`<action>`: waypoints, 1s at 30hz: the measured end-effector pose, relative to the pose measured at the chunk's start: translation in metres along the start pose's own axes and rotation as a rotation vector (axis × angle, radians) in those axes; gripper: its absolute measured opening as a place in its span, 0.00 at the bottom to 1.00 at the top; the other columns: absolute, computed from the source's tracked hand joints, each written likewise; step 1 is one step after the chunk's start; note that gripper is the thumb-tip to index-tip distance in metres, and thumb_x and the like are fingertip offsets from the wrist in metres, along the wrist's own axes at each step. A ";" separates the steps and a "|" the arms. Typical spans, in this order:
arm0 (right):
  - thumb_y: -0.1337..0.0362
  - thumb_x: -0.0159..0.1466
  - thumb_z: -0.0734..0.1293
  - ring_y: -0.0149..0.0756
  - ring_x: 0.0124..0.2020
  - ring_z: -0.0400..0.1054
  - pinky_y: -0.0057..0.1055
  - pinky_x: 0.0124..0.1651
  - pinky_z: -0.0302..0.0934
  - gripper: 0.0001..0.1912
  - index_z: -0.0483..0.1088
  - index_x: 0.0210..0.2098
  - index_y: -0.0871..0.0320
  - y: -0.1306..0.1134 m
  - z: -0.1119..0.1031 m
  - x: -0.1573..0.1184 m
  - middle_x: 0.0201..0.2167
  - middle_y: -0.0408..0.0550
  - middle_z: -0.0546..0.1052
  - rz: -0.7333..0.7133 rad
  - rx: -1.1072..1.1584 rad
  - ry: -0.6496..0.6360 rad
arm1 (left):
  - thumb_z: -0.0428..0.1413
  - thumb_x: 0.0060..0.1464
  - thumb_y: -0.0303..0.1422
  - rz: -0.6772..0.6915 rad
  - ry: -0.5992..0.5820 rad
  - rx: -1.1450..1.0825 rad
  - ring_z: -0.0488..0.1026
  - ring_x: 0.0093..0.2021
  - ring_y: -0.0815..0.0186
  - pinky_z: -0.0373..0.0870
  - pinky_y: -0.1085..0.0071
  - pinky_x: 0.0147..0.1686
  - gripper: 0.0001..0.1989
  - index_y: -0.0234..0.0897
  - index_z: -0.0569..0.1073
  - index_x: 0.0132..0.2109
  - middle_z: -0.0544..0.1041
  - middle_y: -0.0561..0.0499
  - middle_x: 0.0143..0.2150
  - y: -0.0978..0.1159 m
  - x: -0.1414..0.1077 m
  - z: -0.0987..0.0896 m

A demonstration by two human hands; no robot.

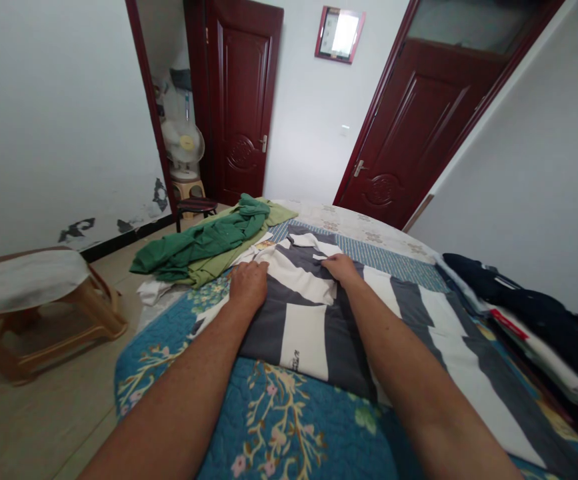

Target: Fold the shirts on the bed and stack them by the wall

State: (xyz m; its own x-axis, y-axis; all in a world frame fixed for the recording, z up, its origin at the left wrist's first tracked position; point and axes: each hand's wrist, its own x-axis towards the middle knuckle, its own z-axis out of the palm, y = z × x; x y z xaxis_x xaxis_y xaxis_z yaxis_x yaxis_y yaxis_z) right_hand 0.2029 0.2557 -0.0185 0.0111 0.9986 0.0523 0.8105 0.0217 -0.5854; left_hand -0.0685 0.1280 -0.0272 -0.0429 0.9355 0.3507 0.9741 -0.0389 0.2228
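Observation:
A dark grey and white striped shirt (306, 333) lies spread on the bed, its collar (306, 240) at the far side and a small dark print on a near white stripe. My left hand (249, 287) is closed on the left part of the shirt, fingers curled into the cloth. Near the collar, my right hand (341, 268) pinches the fabric between thumb and fingers by a narrow white strip. Part of the shirt under both forearms is hidden. More striped cloth reaches to the right, beyond my right forearm.
Crumpled green clothes (209, 240) lie at the bed's far left. Folded clothes (533, 320) are stacked at the right. A blue flowered quilt (273, 420) covers the near bed. A plastic stool (43, 300) stands on the floor at left; a fan (183, 143) is behind.

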 end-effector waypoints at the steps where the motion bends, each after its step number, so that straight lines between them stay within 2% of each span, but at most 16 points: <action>1: 0.61 0.61 0.71 0.42 0.41 0.78 0.29 0.40 0.63 0.12 0.83 0.40 0.60 0.000 -0.002 0.001 0.33 0.52 0.84 0.014 -0.021 0.022 | 0.50 0.65 0.28 0.011 0.008 -0.006 0.74 0.54 0.44 0.68 0.50 0.53 0.19 0.41 0.82 0.56 0.82 0.36 0.51 0.000 0.000 0.000; 3: 0.61 0.60 0.72 0.40 0.40 0.77 0.28 0.40 0.62 0.13 0.83 0.42 0.60 -0.003 -0.005 0.002 0.35 0.51 0.84 0.039 -0.066 0.037 | 0.49 0.66 0.28 0.053 0.028 -0.024 0.73 0.55 0.44 0.68 0.49 0.53 0.19 0.41 0.84 0.51 0.82 0.37 0.51 0.001 0.001 0.000; 6: 0.59 0.59 0.75 0.39 0.36 0.76 0.28 0.37 0.62 0.11 0.82 0.37 0.60 -0.009 -0.010 0.005 0.31 0.50 0.83 0.047 -0.058 -0.052 | 0.50 0.65 0.27 0.181 0.042 -0.068 0.71 0.60 0.45 0.67 0.47 0.57 0.19 0.43 0.85 0.49 0.82 0.40 0.55 0.006 0.001 -0.001; 10: 0.62 0.53 0.78 0.38 0.32 0.73 0.28 0.35 0.61 0.08 0.78 0.25 0.59 -0.019 -0.014 0.011 0.22 0.46 0.78 0.045 0.017 -0.149 | 0.51 0.64 0.28 0.333 -0.064 -0.096 0.68 0.66 0.44 0.65 0.43 0.61 0.19 0.49 0.84 0.51 0.82 0.45 0.56 0.014 -0.003 0.001; 13: 0.64 0.50 0.78 0.36 0.29 0.72 0.28 0.33 0.61 0.09 0.75 0.23 0.58 -0.023 -0.011 0.012 0.19 0.44 0.75 0.060 0.119 -0.165 | 0.52 0.66 0.32 0.317 -0.121 -0.105 0.67 0.68 0.43 0.63 0.41 0.62 0.17 0.52 0.82 0.53 0.81 0.45 0.59 0.015 -0.005 0.008; 17: 0.59 0.55 0.72 0.35 0.29 0.71 0.27 0.31 0.62 0.09 0.69 0.28 0.56 -0.028 -0.008 0.006 0.24 0.43 0.76 0.043 0.335 -0.128 | 0.53 0.66 0.37 0.218 -0.108 -0.145 0.62 0.72 0.37 0.56 0.31 0.65 0.18 0.49 0.78 0.60 0.73 0.40 0.69 0.011 -0.007 0.017; 20: 0.56 0.55 0.69 0.34 0.31 0.70 0.27 0.33 0.62 0.11 0.64 0.30 0.53 -0.035 -0.014 -0.003 0.25 0.41 0.74 -0.014 0.481 -0.075 | 0.56 0.65 0.38 0.170 -0.102 -0.167 0.59 0.74 0.35 0.50 0.28 0.68 0.20 0.45 0.76 0.62 0.72 0.36 0.69 0.010 -0.006 0.019; 22: 0.56 0.54 0.68 0.34 0.31 0.69 0.26 0.34 0.62 0.12 0.61 0.30 0.53 -0.041 -0.022 -0.011 0.25 0.41 0.73 -0.083 0.581 -0.071 | 0.60 0.62 0.38 0.150 -0.058 -0.192 0.59 0.74 0.35 0.50 0.31 0.70 0.25 0.40 0.74 0.64 0.73 0.32 0.68 0.008 -0.004 0.018; 24: 0.58 0.53 0.69 0.36 0.33 0.70 0.27 0.36 0.62 0.12 0.60 0.30 0.52 -0.047 -0.030 -0.022 0.27 0.43 0.75 -0.160 0.619 -0.115 | 0.62 0.60 0.36 0.132 0.009 -0.250 0.61 0.73 0.38 0.52 0.38 0.72 0.31 0.35 0.70 0.68 0.73 0.30 0.67 0.007 0.001 0.018; 26: 0.60 0.53 0.69 0.39 0.38 0.73 0.29 0.40 0.64 0.12 0.60 0.29 0.53 -0.054 -0.038 -0.036 0.35 0.46 0.81 -0.244 0.604 -0.198 | 0.62 0.59 0.34 0.125 0.072 -0.346 0.62 0.73 0.42 0.54 0.44 0.73 0.35 0.33 0.66 0.71 0.71 0.30 0.69 0.005 0.006 0.019; 28: 0.62 0.53 0.69 0.41 0.45 0.75 0.32 0.46 0.66 0.12 0.60 0.29 0.53 -0.061 -0.044 -0.050 0.44 0.49 0.83 -0.339 0.627 -0.304 | 0.62 0.58 0.33 0.146 0.114 -0.463 0.61 0.74 0.45 0.55 0.46 0.74 0.39 0.34 0.61 0.74 0.67 0.32 0.73 0.004 0.010 0.018; 30: 0.63 0.52 0.70 0.43 0.48 0.76 0.35 0.50 0.67 0.13 0.59 0.28 0.53 -0.065 -0.048 -0.064 0.48 0.50 0.83 -0.392 0.673 -0.416 | 0.64 0.55 0.32 0.209 0.140 -0.562 0.56 0.77 0.46 0.55 0.46 0.74 0.46 0.39 0.56 0.77 0.60 0.35 0.77 0.004 0.013 0.015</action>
State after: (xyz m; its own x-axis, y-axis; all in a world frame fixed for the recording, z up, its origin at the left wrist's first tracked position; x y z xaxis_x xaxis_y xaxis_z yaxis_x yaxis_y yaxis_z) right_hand 0.1774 0.1876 0.0553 -0.5160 0.8471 0.1273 0.1929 0.2598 -0.9462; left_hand -0.0619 0.1452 -0.0359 0.0707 0.8346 0.5463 0.7002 -0.4316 0.5687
